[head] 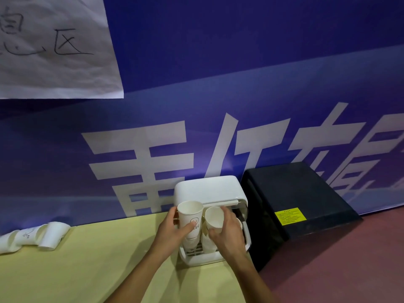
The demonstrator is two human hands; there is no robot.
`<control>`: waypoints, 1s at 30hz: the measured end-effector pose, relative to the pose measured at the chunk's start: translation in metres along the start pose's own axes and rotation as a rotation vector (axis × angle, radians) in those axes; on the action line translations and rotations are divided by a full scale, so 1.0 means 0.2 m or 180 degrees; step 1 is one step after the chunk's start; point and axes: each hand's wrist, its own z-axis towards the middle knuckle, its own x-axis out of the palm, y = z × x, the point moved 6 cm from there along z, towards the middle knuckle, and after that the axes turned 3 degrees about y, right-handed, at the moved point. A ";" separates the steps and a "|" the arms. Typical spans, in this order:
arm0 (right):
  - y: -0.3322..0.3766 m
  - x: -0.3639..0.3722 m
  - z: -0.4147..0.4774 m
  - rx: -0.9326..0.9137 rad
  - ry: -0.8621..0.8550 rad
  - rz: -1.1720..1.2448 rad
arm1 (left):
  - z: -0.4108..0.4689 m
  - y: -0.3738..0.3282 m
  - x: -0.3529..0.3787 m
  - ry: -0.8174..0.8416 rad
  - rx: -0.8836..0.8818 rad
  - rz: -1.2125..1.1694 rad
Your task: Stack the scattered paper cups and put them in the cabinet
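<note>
A small white cabinet (207, 188) stands on the yellow table (87, 270) against the blue wall, its front open. My left hand (172, 230) grips a tall stack of white paper cups (189, 217), upright at the cabinet's left opening. My right hand (227, 231) holds a second stack of white paper cups (213, 217), tilted a little, just to the right of the first. The lower parts of both stacks sit over the cabinet's slotted base (196, 252). At the far left of the table, several white paper cups (41, 236) lie on their sides in a nested row.
A black box (295, 206) with a yellow label stands right beside the cabinet, on a reddish surface (338, 270). A blue banner with large white characters (153, 162) backs the table. A white paper sheet (54, 47) hangs at the upper left.
</note>
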 end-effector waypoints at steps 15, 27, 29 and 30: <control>-0.08 0.12 0.00 -0.0031 0.0482 -0.0489 | 0.01 0.00 0.01 0.0003 -0.0033 0.0050; -0.14 0.17 0.00 0.0101 0.0442 -0.0587 | 0.00 -0.01 0.02 0.0033 -0.0086 0.0068; -0.16 0.17 -0.01 0.0125 0.0471 -0.0589 | 0.00 -0.01 0.03 0.0067 -0.0083 0.0093; -0.15 0.16 -0.01 0.0091 0.0448 -0.0567 | 0.00 -0.01 0.03 0.0083 -0.0072 0.0105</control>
